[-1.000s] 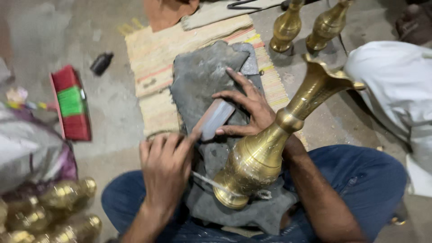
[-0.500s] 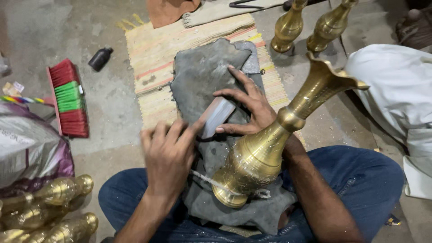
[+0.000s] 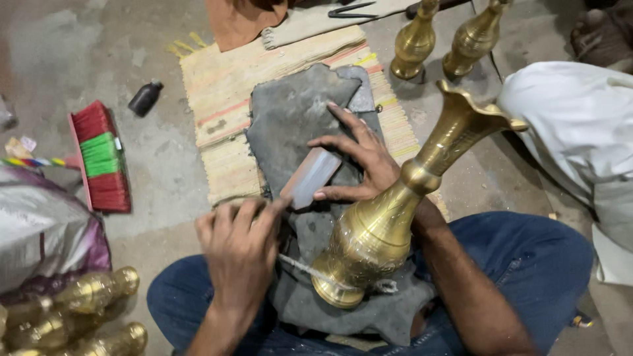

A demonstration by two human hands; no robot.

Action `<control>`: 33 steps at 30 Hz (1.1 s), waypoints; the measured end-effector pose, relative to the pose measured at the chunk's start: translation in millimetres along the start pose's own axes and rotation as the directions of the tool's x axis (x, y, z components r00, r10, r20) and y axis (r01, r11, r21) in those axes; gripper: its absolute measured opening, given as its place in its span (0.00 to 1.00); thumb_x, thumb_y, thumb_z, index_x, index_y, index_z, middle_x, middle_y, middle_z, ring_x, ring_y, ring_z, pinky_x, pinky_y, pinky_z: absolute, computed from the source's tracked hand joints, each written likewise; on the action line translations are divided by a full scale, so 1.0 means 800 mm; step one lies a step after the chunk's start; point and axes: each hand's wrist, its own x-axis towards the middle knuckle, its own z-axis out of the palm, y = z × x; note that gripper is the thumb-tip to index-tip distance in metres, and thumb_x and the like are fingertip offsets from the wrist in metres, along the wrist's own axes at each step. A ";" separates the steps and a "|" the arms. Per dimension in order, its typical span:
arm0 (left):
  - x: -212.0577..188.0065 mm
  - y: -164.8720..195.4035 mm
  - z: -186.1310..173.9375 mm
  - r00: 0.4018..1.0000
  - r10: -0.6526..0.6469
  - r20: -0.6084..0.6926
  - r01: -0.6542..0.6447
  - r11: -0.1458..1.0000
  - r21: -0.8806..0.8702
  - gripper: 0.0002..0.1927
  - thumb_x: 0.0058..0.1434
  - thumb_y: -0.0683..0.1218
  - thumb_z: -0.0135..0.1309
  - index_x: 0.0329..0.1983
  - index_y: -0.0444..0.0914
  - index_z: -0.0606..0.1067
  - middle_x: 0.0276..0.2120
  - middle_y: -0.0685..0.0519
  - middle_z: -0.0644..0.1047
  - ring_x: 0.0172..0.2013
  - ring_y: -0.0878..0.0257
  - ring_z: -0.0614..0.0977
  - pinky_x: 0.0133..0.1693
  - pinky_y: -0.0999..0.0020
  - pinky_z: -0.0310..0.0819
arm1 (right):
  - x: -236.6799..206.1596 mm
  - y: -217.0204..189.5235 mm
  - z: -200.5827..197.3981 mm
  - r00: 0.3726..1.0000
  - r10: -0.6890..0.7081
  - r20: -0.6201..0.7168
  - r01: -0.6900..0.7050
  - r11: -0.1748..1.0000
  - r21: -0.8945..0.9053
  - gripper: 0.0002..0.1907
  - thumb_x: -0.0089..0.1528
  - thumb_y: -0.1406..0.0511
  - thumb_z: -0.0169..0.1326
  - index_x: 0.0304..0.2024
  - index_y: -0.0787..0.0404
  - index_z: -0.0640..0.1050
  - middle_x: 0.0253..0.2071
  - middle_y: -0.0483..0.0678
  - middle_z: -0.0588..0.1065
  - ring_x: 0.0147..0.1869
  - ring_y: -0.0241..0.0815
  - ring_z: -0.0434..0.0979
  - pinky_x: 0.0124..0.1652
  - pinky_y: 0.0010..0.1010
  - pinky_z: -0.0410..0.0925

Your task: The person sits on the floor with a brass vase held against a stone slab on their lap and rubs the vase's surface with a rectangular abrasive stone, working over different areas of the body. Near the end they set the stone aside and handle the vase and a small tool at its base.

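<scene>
Hands [image 3: 297,204] on grey block [image 3: 310,177], brass vase [image 3: 389,217]

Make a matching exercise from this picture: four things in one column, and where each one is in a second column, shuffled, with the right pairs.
Things:
1. large brass vase
2. grey block
3. red and green brush
4. small black bottle

Places:
A. on the bare floor, beyond the brush
B. held between the left hand and right hand
C. leaning across the person's lap
D. on the floor, left of the striped mat

Pairs: 1-C, 2-B, 3-D, 4-A
</scene>
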 end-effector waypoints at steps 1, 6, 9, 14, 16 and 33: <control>0.001 0.001 -0.001 1.000 -0.005 0.002 0.005 1.000 0.004 0.21 0.56 0.42 0.61 0.54 0.46 0.80 0.42 0.56 0.77 0.43 0.56 0.74 0.49 0.54 0.61 | 0.000 0.000 0.001 1.000 -0.014 0.006 0.014 1.000 0.006 0.40 0.51 0.48 0.73 0.63 0.48 0.75 0.80 0.58 0.51 0.84 0.64 0.47 0.75 0.58 0.51; -0.004 -0.002 0.007 1.000 -0.001 0.001 0.001 1.000 0.006 0.21 0.56 0.41 0.60 0.54 0.44 0.79 0.44 0.55 0.77 0.45 0.56 0.75 0.51 0.54 0.63 | 0.000 0.001 0.000 1.000 -0.010 0.019 0.009 0.999 0.042 0.39 0.52 0.48 0.73 0.63 0.48 0.75 0.80 0.58 0.51 0.84 0.64 0.49 0.75 0.56 0.52; -0.013 -0.009 0.015 1.000 -0.030 -0.002 0.030 0.999 0.022 0.18 0.59 0.42 0.61 0.53 0.46 0.80 0.41 0.56 0.77 0.42 0.56 0.74 0.48 0.53 0.62 | 0.000 0.001 -0.001 1.000 -0.015 0.004 0.015 1.000 0.006 0.39 0.52 0.49 0.73 0.63 0.48 0.76 0.80 0.58 0.52 0.84 0.65 0.48 0.75 0.56 0.51; -0.019 -0.013 0.022 1.000 0.023 -0.020 -0.022 1.000 0.009 0.21 0.55 0.42 0.61 0.53 0.44 0.79 0.47 0.52 0.78 0.46 0.54 0.75 0.50 0.52 0.63 | -0.001 0.001 0.000 1.000 -0.013 0.014 0.012 0.998 0.060 0.39 0.53 0.47 0.72 0.64 0.47 0.75 0.80 0.57 0.51 0.85 0.63 0.49 0.76 0.55 0.53; -0.017 -0.012 0.021 1.000 0.001 -0.013 -0.001 1.000 0.024 0.20 0.55 0.42 0.61 0.53 0.45 0.79 0.46 0.53 0.78 0.45 0.54 0.75 0.49 0.52 0.63 | -0.001 0.002 0.001 1.000 -0.011 0.017 0.011 1.000 0.011 0.39 0.51 0.48 0.73 0.62 0.48 0.76 0.80 0.57 0.51 0.84 0.64 0.48 0.75 0.57 0.51; -0.011 -0.007 0.023 0.999 0.036 -0.023 -0.035 0.998 0.048 0.22 0.56 0.41 0.62 0.55 0.46 0.80 0.44 0.56 0.77 0.43 0.56 0.74 0.49 0.53 0.62 | -0.001 0.002 0.000 1.000 -0.020 0.012 0.019 0.999 0.049 0.40 0.52 0.48 0.72 0.64 0.48 0.75 0.80 0.58 0.51 0.84 0.64 0.51 0.75 0.56 0.54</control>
